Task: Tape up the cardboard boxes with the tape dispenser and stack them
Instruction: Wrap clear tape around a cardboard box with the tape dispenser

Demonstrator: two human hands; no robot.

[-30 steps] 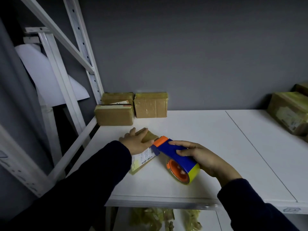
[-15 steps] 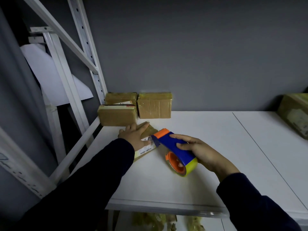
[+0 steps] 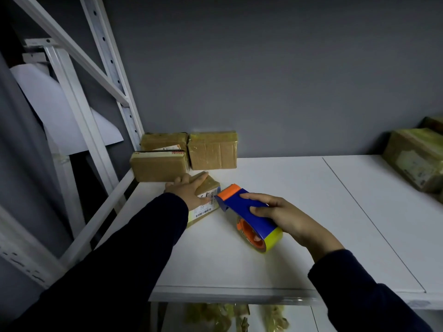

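Our left grip (image 3: 189, 190) lies flat, fingers straight, on a small labelled cardboard box (image 3: 211, 185) on the white counter (image 3: 287, 183); beside it, our right grip (image 3: 287, 219) clamps the blue-and-orange plastic tape dispenser (image 3: 260, 224).

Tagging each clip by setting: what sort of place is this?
Likely a storeroom or parcel-packing area: a white slotted metal shelving rack, taped brown cardboard parcels sitting on its shelf, and a blue-and-orange tape dispenser in use.
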